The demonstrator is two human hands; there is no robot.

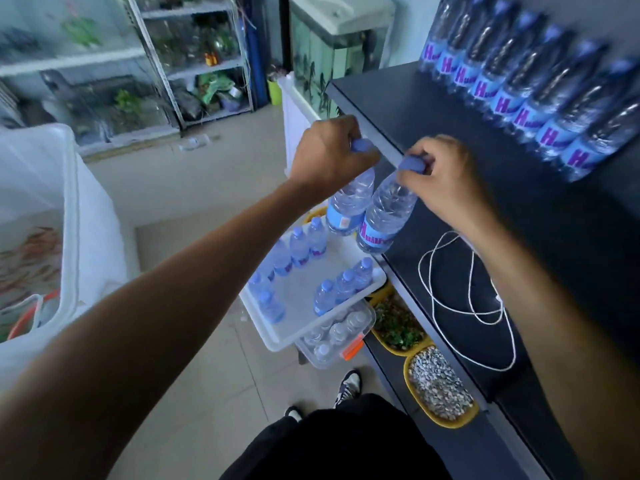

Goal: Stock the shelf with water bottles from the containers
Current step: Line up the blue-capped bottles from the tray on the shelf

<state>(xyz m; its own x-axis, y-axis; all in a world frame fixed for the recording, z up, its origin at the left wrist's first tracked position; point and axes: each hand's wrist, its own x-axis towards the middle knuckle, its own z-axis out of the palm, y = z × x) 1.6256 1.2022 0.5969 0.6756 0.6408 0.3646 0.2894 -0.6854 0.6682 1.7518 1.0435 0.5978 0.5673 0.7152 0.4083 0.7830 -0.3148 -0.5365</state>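
The left grip (332, 150) is clenched round the pale blue cap of a clear plastic water bottle with a blue label (349, 202), and the right grip (440, 171) pinches the cap of a second clear bottle with a blue and purple label (386, 216). Both bottles hang by their necks, tilted and side by side, at the front edge of the dark flat-topped shelf (433, 109). Neither one stands on it yet.

A row of matching blue-labelled bottles (526, 95) already lines the back of the shelf along the wall, blurred but plainly upright and close together. In front of that row the dark top is mostly bare, apart from a looped white cord (471, 299) lying near the right forearm.

Below, on the floor side, a shallow white plastic container (273, 341) holds two short rows of capped bottles (299, 249) with a wide gap between them. Under it sits a clear plastic container with an orange latch (322, 363), and more bottles show through its wall.

By my reading the job is well started but far from over: one row is up, this pair is on its way, the white container looks roughly half emptied, and the clear one looks untouched. Setting these two down beside or in front of the row seems the step in hand
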